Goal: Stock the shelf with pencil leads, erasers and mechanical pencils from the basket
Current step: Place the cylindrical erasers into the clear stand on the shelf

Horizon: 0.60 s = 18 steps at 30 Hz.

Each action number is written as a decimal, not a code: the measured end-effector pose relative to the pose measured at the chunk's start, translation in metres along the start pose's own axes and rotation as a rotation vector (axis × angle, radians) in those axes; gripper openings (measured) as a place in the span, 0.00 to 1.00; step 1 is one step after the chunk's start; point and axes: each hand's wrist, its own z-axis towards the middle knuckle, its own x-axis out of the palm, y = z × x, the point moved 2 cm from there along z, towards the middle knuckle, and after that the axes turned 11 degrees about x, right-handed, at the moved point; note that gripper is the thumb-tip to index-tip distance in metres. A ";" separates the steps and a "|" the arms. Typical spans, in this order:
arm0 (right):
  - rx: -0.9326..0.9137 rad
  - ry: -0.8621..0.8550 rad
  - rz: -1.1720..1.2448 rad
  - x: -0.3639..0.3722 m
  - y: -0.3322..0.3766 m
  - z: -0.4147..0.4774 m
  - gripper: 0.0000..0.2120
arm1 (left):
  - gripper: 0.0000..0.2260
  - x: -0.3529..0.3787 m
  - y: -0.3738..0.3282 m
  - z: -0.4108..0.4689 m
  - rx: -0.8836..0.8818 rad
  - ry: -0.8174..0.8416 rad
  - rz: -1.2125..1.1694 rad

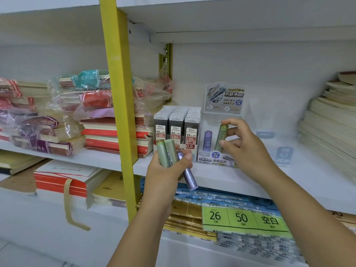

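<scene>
View from a head-worn camera facing white shop shelving. Two bare hands reach toward the middle shelf (221, 180).

The left hand (167, 170) is curled around three pencil-lead tubes held in a loose bundle. These are two green tubes (167, 153) pointing up side by side, and a purple tube (187, 174) slanting down and to the right below the thumb. This hand is in front of the shelf edge, not over the shelf.

The right hand (250, 151) pinches a single green tube (221, 138) between thumb and fingertips, tilted slightly off upright. It is inside the clear display box (224, 97) that stands on the shelf. The fingers hide its lower end, so it is unclear whether it touches the box floor. Just to its left, one purple tube (208, 140) stands upright in the same box, marked 0.7 2B.

Touching the display box on its left is a carton of grey lead cases (176, 128) — three tight rows labelled 0.5 HB.

A yellow upright post (119, 112) divides the shelving. Stacks of notebooks (107, 135), some in plastic wrap, lie to its left, and more paper stacks (331, 122) sit at the far right. On the shelf below, a green label (244, 218) reads 26 and 50.
</scene>
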 end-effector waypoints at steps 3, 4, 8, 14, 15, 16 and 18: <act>0.006 0.013 -0.006 0.000 -0.003 0.001 0.20 | 0.11 -0.001 0.001 0.001 0.002 -0.005 -0.009; 0.002 0.017 -0.013 0.002 -0.004 0.000 0.20 | 0.11 -0.001 0.001 0.001 0.006 -0.006 -0.013; 0.034 0.053 -0.055 0.006 -0.006 -0.001 0.17 | 0.12 -0.002 -0.001 -0.001 -0.003 -0.012 -0.009; -0.119 -0.133 -0.055 -0.007 0.009 -0.021 0.13 | 0.13 -0.005 -0.007 -0.002 -0.038 -0.028 -0.092; -0.144 -0.126 -0.029 -0.009 0.015 -0.026 0.10 | 0.13 -0.005 -0.008 -0.003 -0.042 -0.033 -0.110; -0.127 -0.036 0.006 -0.008 0.020 -0.031 0.07 | 0.14 -0.004 -0.010 -0.004 -0.043 -0.035 -0.127; -0.048 0.249 0.017 0.002 0.028 -0.043 0.05 | 0.17 -0.002 -0.014 -0.005 -0.034 -0.029 -0.153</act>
